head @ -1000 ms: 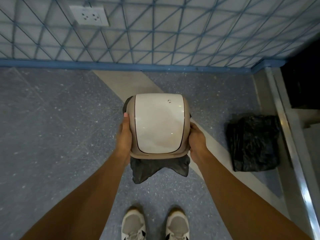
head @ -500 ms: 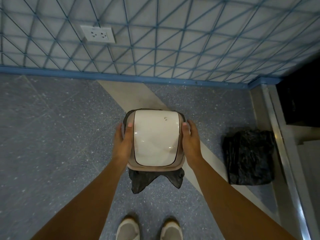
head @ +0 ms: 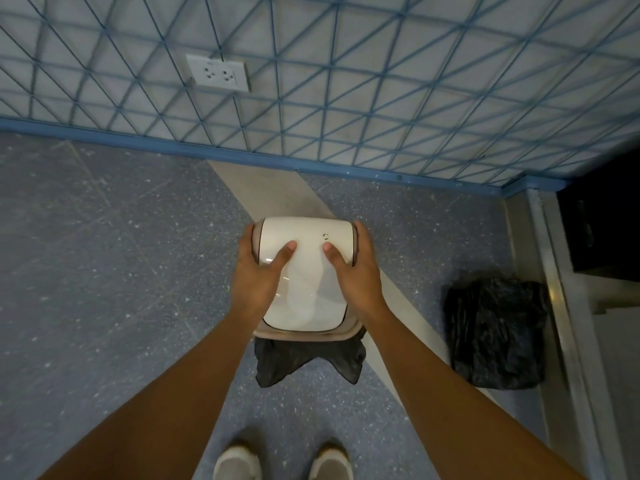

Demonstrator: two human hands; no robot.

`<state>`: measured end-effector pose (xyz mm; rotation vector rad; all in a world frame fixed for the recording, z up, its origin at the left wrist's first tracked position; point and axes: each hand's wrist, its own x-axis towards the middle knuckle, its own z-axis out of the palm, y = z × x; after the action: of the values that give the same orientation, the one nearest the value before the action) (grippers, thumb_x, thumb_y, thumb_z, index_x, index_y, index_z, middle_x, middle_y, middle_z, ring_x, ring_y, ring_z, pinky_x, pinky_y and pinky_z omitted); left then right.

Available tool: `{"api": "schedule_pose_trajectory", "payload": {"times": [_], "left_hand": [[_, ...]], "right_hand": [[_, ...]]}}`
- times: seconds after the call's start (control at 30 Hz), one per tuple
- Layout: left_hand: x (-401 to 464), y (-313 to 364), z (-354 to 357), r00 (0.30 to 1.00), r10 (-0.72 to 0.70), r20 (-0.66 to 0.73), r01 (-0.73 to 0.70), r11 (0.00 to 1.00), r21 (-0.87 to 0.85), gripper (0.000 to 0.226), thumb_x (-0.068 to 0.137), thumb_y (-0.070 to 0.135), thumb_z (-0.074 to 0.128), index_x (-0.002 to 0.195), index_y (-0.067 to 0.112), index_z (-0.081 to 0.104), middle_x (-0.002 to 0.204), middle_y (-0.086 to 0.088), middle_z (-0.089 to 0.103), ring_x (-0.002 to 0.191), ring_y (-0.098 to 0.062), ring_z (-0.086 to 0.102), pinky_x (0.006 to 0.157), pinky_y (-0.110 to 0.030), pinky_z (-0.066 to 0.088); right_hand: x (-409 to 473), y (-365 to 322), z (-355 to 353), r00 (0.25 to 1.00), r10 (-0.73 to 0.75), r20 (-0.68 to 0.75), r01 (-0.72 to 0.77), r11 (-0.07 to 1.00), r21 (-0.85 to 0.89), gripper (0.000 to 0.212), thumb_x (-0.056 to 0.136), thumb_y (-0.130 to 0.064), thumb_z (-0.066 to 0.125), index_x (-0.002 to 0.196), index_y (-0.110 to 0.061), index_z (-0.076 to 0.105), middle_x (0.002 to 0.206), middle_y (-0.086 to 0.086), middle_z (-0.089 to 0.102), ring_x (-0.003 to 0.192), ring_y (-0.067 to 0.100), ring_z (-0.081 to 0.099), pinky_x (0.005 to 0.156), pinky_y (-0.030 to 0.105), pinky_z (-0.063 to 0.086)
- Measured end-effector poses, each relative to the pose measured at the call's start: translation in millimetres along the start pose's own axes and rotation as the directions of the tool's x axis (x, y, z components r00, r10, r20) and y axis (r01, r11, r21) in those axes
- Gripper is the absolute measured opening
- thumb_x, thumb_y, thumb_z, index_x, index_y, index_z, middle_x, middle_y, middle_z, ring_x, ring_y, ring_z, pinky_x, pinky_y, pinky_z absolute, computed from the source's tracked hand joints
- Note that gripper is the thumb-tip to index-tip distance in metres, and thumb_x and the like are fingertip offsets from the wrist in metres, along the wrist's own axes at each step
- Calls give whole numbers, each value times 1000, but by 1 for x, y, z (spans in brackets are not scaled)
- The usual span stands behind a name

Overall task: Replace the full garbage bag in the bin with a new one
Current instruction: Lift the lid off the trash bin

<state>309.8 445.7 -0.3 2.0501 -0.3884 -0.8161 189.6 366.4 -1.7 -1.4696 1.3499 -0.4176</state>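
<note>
i judge the task nearly done: the full black bag point(head: 496, 332) sits on the floor point(head: 104, 271) well to the right of the bin point(head: 304, 332), and a new liner point(head: 308, 358) hangs from under the lid point(head: 304, 271). what is left looks like seating the lid. left hand point(head: 254, 282) and right hand point(head: 358, 278) clasp the lid's sides, thumbs flat on top, lid between both palms.

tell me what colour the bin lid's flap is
White and glossy, set in a beige frame; the bin lid shows best in the head view.
</note>
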Motion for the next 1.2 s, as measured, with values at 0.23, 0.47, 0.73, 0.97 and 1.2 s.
{"api": "schedule_pose_trajectory", "payload": {"times": [0.23,0.47,0.73,0.97,1.2], "left_hand": [[-1,13,-75,972,137,-188,-155,984,-85,74,82,44,64,145,27,27,143,0,44,124,-19,47,100,-35,42],[-11,-34,-168,949,109,-297,-140,987,-84,71,83,45,64,143,27,31,142,2,47,125,-20,48,104,-41,42],[-34,-131,-235,964,-9,-267,7,1000,-8,77,78,52,63,143,27,30,144,-2,45,127,-28,46,99,-39,39],[-26,-222,-240,973,-131,-192,150,985,85,82,77,52,66,145,29,27,146,-7,42,127,-34,45,102,-49,38],[-6,-306,-191,978,-180,-109,189,979,80,82,79,43,69,146,29,24,147,-5,41,129,-32,44,103,-47,37]], "right_hand": [[-22,-63,43,977,-211,21,210,976,51,71,82,-46,61,142,-36,24,149,-3,32,131,19,39,105,48,40],[-74,-82,130,942,-327,71,327,945,10,73,80,-49,59,142,-27,28,150,-3,29,136,17,32,109,43,35],[-141,-29,222,960,-192,203,201,979,-26,73,84,-45,61,144,-33,21,153,-3,23,137,16,29,110,39,33],[-164,52,277,967,-35,253,38,999,-7,83,80,-48,65,145,-37,15,153,-7,20,138,16,28,110,38,35],[-147,144,301,970,74,230,-71,997,-23,89,77,-46,69,147,-32,15,151,-4,26,136,17,32,110,38,36]]}}
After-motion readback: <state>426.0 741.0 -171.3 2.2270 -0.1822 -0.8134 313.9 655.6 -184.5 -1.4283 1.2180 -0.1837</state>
